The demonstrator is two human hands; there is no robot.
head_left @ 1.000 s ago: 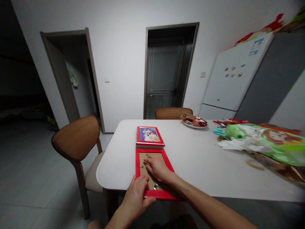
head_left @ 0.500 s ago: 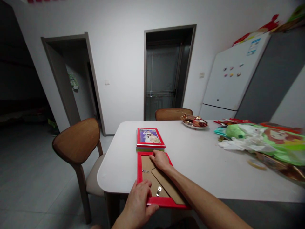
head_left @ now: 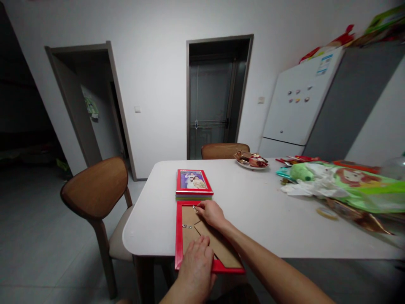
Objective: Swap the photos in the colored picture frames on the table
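Note:
A red picture frame [head_left: 179, 236] lies back side up at the near edge of the white table [head_left: 253, 202], its brown backing board [head_left: 189, 215] and stand flap [head_left: 218, 245] showing. My left hand [head_left: 198, 261] rests over the lower part of the backing, fingers together, holding the frame. Near the frame's top edge, my right hand [head_left: 210, 212] pinches a small metal clip [head_left: 194, 207]. Another small metal piece [head_left: 186, 226] shows at the left side of the board. Just beyond is a stack of frames, with a red-framed photo [head_left: 193, 181] on top.
A plate of wrapped items [head_left: 252, 160] stands at the table's far edge. On the right lie a green bag [head_left: 357, 185], crumpled white tissue [head_left: 306, 188] and a roll of tape [head_left: 326, 213]. Wooden chairs [head_left: 98, 185] stand at the left and far side.
My left hand has moved up from the frame's lower left corner onto the backing, covering the lower clip. My right fingers have shifted slightly, and the upper clip now shows. The view has turned slightly right.

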